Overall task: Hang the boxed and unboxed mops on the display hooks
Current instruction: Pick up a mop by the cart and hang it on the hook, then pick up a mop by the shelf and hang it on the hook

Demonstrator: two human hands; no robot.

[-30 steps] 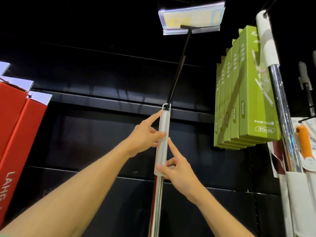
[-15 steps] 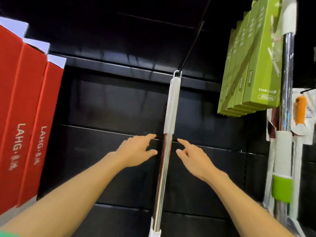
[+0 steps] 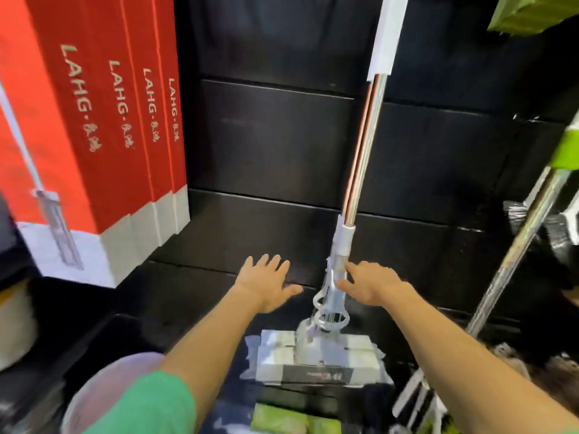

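Note:
An unboxed mop (image 3: 363,158) with a chrome pole and a white grip hangs down the middle of the black display wall; its top runs out of view. Its white wrapped head (image 3: 316,355) hangs low in front of me. My left hand (image 3: 266,283) is spread with straight fingers, left of the pole's lower end and apart from it. My right hand (image 3: 369,283) reaches in from the right, its fingertips at the grey wringer part just below the pole; whether they touch it is unclear. Several red boxed mops (image 3: 103,120) hang at the left.
A second chrome mop pole (image 3: 517,245) with a green collar leans at the right. Green boxes (image 3: 532,14) show at the top right corner, and green packs (image 3: 294,421) lie at the bottom. A white round object (image 3: 12,327) sits at the far left. Black wall panels (image 3: 275,145) lie behind.
My view has dropped from the hook and the white grip down to the mop's head. Both hands let go of the grip and moved down along the pole, now spread near its lower end.

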